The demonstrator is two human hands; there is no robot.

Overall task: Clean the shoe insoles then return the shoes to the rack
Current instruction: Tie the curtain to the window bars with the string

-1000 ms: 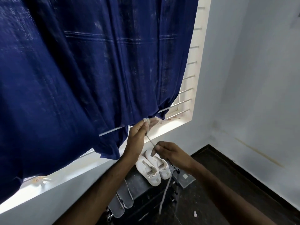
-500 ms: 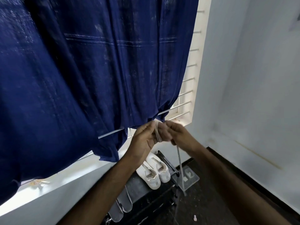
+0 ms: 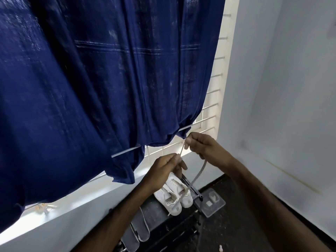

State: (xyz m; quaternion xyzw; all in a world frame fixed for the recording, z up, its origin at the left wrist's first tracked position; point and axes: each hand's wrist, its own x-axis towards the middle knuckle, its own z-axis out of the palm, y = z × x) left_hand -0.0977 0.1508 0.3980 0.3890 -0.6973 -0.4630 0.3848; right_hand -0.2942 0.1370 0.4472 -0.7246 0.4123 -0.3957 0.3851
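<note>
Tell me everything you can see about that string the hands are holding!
The shoelace is a thin, flat, pale grey cord, soft like cloth. The left hand pinches it low down, and the right hand pinches it higher up, so a short stretch runs tight between them. Below the right hand the rest curves loosely down toward the white sneakers on the dark rack. Whether its end touches them cannot be told.
</note>
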